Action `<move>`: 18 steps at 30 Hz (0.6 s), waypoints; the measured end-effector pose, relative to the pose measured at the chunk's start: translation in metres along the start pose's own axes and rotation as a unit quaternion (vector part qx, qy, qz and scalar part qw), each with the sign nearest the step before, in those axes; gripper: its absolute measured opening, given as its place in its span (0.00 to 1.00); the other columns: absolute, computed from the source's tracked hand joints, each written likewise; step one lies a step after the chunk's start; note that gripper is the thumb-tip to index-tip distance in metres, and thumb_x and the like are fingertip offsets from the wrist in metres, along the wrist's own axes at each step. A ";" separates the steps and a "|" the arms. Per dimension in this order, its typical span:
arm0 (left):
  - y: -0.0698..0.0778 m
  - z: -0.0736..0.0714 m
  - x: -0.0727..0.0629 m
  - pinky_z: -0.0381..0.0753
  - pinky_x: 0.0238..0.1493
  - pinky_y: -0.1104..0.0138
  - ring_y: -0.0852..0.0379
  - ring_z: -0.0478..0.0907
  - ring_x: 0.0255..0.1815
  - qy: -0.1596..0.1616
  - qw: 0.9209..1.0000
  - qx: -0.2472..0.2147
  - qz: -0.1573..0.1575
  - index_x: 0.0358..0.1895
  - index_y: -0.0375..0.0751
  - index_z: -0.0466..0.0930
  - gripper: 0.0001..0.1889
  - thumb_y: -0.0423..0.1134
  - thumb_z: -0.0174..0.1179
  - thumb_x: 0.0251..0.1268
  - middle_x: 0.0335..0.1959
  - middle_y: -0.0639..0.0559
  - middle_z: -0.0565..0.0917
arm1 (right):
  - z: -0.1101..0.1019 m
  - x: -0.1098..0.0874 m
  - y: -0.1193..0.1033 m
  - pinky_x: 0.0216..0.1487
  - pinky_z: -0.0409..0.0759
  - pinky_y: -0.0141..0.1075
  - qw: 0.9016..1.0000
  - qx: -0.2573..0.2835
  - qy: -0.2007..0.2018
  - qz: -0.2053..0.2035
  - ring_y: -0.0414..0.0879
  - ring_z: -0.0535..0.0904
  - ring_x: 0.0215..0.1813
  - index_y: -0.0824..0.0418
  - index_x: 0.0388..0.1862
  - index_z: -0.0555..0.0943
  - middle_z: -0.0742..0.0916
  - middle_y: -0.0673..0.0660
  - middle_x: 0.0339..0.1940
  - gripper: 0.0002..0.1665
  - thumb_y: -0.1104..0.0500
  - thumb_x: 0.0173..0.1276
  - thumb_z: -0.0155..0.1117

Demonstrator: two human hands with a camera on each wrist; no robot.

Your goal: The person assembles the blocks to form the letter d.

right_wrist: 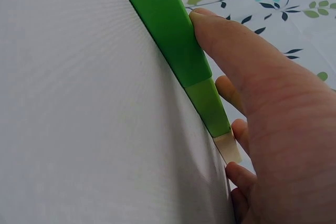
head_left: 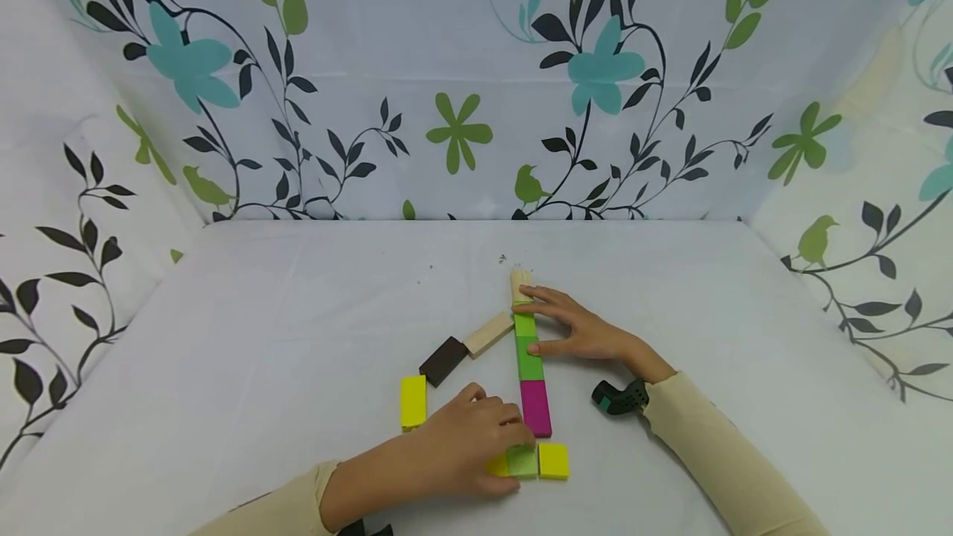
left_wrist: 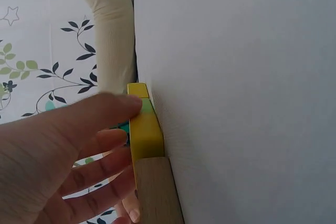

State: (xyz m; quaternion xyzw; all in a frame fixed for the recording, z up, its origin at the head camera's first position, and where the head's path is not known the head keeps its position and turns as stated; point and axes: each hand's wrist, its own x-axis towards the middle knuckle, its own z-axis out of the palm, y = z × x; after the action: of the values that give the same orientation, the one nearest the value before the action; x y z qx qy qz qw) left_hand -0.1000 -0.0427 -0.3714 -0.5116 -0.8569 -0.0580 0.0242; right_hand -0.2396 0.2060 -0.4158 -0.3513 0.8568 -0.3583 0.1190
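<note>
My left hand (head_left: 465, 445) pinches a light green block (head_left: 524, 461) in the near row, its thumb on the near side and a finger on the far side. Left of that block, a yellow block (left_wrist: 147, 137) is partly under the hand; a yellow block (head_left: 553, 461) lies to its right. My right hand (head_left: 584, 329) rests along the upright column, fingers fairly straight. Its thumb touches the side of a green block (head_left: 530, 358), and its fingertips reach a lime block (head_left: 524, 323) and a pale wooden block (head_left: 519, 284) at the far end. A magenta block (head_left: 536, 409) forms the column's near part.
Slanting down left from the column lie a pale wooden block (head_left: 489, 334) and a dark brown block (head_left: 443, 361). A yellow block (head_left: 413, 402) stands below them. Another wooden block (left_wrist: 157, 190) shows in the left wrist view. White cloth (head_left: 298, 313) covers the table.
</note>
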 end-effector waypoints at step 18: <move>0.001 0.000 -0.001 0.69 0.55 0.67 0.65 0.73 0.51 -0.002 0.998 -0.015 0.057 0.55 0.57 0.80 0.16 0.54 0.59 0.67 0.52 0.62 0.78 | 0.000 0.000 0.002 0.70 0.46 0.68 1.000 0.008 0.002 -0.007 0.57 0.45 0.79 0.48 0.70 0.72 0.59 0.53 0.79 0.35 0.51 0.64 0.69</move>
State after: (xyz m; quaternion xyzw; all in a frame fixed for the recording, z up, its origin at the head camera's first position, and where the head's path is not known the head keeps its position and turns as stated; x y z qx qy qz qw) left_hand -0.0988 -0.0435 -0.3714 -0.5603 -0.8252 -0.0688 0.0179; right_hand -0.2401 0.2070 -0.4173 -0.3553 0.8517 -0.3667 0.1182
